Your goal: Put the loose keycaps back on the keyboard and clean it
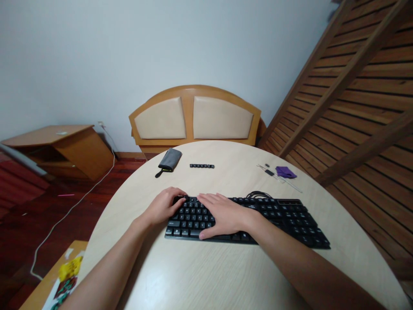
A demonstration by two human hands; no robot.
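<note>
A black keyboard (284, 221) lies on the round pale table, slightly askew. At its upper left corner, my left hand (166, 204) has bent fingers over the back edge and the thumb on the front side, closed on that corner. Whether a single key is pinched there is hidden. My right hand (226, 213) rests flat across the middle keys, fingers stretched to the left and thumb apart near the front edge. Behind the keyboard, a short row of black keycaps (201, 165) stands on the table. The keyboard's black cable (258, 194) is bundled at the back edge.
A grey pouch (171, 159) lies at the back left of the table (180, 275). Toward the back right are a purple cloth (285, 172), a small dark piece (269, 172) and thin wire-like tools (292, 185). A headboard (189, 92) stands behind; a slatted wooden panel (355, 86) leans at right.
</note>
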